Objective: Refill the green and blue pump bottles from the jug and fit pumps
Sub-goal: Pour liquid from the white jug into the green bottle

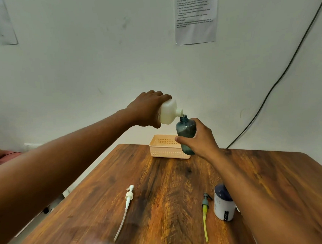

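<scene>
My left hand point(146, 109) grips a white jug point(168, 112), tipped on its side so its spout sits right over the open neck of a translucent green-blue bottle point(186, 131). My right hand point(198, 140) holds that bottle upright in the air above the table's far end. On the wooden table point(159, 186) lie two loose pumps: a white pump point(127, 200) with a clear tube, and a grey pump point(205, 210) with a yellow tube. A white bottle with a dark blue top point(223, 205) stands at the right, partly hidden by my right forearm.
A peach slotted basket point(167, 147) sits at the table's far edge, just behind the held bottle. A black cable point(276, 80) runs down the wall on the right. A printed sheet point(196, 17) is stuck on the wall.
</scene>
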